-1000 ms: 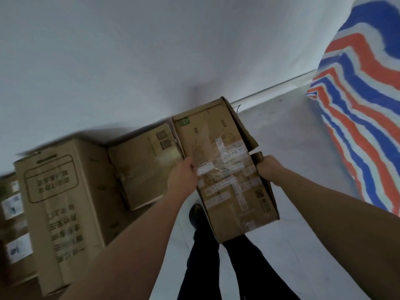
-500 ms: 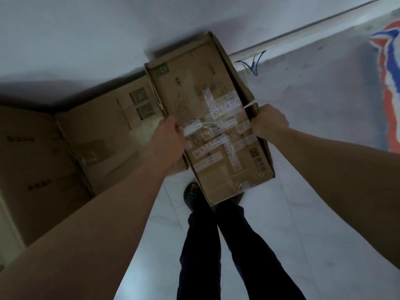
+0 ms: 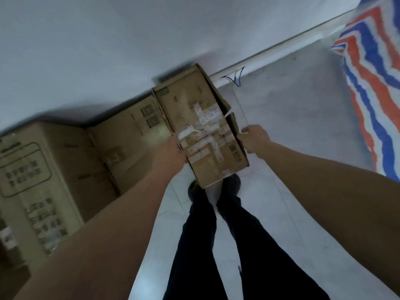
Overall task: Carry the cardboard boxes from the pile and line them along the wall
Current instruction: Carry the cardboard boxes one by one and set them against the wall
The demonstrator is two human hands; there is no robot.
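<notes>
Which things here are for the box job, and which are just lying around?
For the job: the taped box, held by the left hand and the right hand; the middle box and the big printed box already by the wall.
Just lying around: the striped sheet; the loose wires at the foot of the wall.

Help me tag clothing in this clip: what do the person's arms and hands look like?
The left arm and right arm are bare to the frame edge, with no sleeves. The left hand and right hand wear no gloves; no watch, ring or bracelet shows. Below are dark trousers and dark shoes.
</notes>
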